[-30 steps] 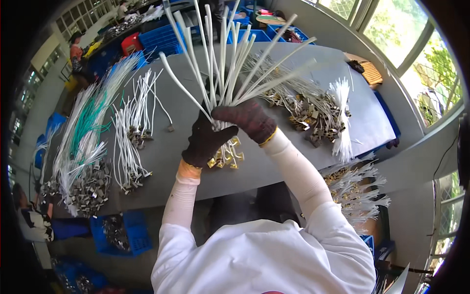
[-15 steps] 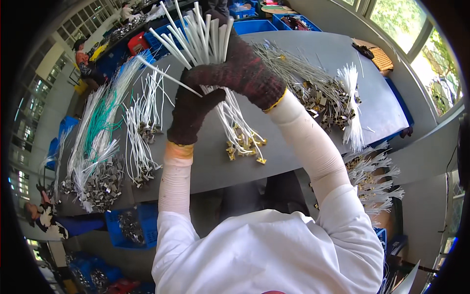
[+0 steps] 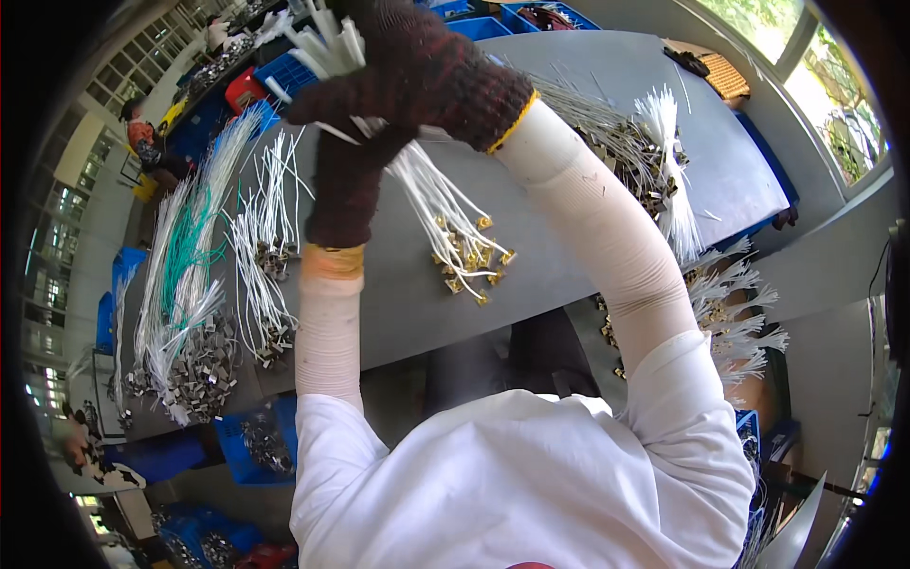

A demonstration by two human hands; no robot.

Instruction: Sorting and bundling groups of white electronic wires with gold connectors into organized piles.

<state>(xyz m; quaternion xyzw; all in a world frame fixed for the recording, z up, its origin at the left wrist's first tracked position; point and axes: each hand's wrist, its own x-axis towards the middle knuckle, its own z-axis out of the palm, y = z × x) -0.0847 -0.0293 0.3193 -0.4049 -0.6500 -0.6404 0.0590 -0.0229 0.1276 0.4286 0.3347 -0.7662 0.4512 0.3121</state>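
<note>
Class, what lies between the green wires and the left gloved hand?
In the head view, a loose pile of white wires with metal connectors, then grey tabletop.

The gloved left hand and gloved right hand grip a bundle of white wires above the grey worktop, its brass-coloured ends pointing toward the person. Green wires lie among pale ones at left; a white bunch lies at right.

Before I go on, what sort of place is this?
Likely a workshop or small factory: a table spread with piles of wires, blue crates around it, and another person in the background.
</note>
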